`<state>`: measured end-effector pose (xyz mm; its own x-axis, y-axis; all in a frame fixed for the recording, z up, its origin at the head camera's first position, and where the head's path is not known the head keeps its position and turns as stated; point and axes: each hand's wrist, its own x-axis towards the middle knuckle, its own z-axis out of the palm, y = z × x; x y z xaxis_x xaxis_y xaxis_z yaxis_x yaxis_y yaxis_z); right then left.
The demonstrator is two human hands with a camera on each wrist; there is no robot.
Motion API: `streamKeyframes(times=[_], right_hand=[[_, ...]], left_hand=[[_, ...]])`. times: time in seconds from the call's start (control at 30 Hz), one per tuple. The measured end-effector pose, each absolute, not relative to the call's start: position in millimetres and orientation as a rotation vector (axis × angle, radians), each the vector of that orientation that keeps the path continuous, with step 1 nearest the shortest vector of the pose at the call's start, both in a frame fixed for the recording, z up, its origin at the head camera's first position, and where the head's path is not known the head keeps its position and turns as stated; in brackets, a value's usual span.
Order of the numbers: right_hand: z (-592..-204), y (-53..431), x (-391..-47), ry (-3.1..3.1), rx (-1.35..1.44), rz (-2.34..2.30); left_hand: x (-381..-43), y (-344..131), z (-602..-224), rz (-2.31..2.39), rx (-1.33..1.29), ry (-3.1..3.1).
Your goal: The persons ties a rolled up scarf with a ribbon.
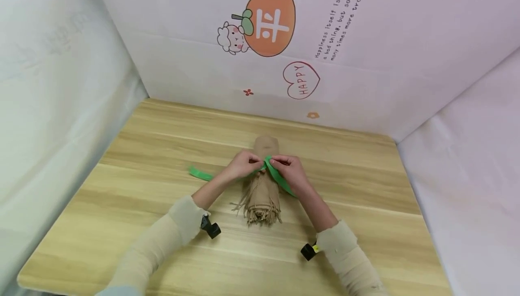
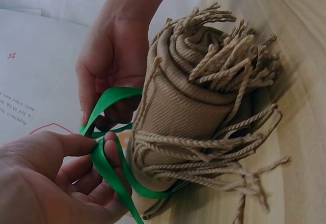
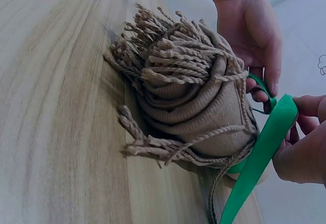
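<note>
**Green ribbon pinched in both hands over a rolled tan cloth**

Your left hand (image 1: 242, 165) and right hand (image 1: 290, 169) meet above the roll (image 1: 263, 192), each pinching the ribbon (image 1: 280, 179) between thumb and fingers. The roll lies near the middle of the table (image 1: 162, 145), its fringe (image 1: 262, 217) towards you. The ribbon goes around it; one tail lies out to your left, the other hangs down on your right.

Handling, judged by eye: the roll looks light, soft and thick, likely to squash under tension and unlikely to break. Its coils could loosen if it is lifted by the fringe; the best hold is probably around the body, close to the ribbon. The ribbon looks thin, limp and smooth with a slight sheen, so it may slip or twist. A flat pinch near the crossing should serve better than one far along a tail.

Hard to make out: your fingers cover most of the crossing, so whether a knot lies there cannot be told. The ribbon's path beneath the roll is out of sight. Both wrist views cut off a ribbon tail at the lower edge, and some fingertips hide behind ribbon or other fingers.
</note>
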<state>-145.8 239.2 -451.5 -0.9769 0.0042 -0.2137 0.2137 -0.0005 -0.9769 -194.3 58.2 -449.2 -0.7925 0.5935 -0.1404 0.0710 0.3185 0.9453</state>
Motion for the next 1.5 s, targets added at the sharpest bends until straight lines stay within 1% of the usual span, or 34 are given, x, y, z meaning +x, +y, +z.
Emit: streamKeyframes(times=[0.07, 0.23, 0.57, 0.87, 1.0, 1.23, 1.5], right_hand=[[-453, 239, -145, 2.094, 0.240, -2.124], [-455, 236, -145, 2.100, 0.280, -2.114], [-454, 226, -146, 2.128, 0.307, -2.080], [-459, 228, -144, 2.211, 0.325, -2.050], [-461, 227, -145, 2.255, 0.270, -2.031], [-467, 233, -146, 2.231, 0.226, -1.994], [-470, 241, -150, 2.221, 0.101, -1.971]], left_hand=[[-196, 62, -456, 1.501, 0.569, 2.128], [-196, 65, -459, 1.542, 0.571, 2.114], [-194, 56, -460, 1.588, 0.493, 2.038], [-192, 56, -464, 1.586, 0.582, 2.025], [-191, 55, -466, 1.618, 0.571, 2.057], [-192, 58, -467, 1.668, 0.463, 2.011], [-196, 59, -465, 1.679, 0.398, 1.978]])
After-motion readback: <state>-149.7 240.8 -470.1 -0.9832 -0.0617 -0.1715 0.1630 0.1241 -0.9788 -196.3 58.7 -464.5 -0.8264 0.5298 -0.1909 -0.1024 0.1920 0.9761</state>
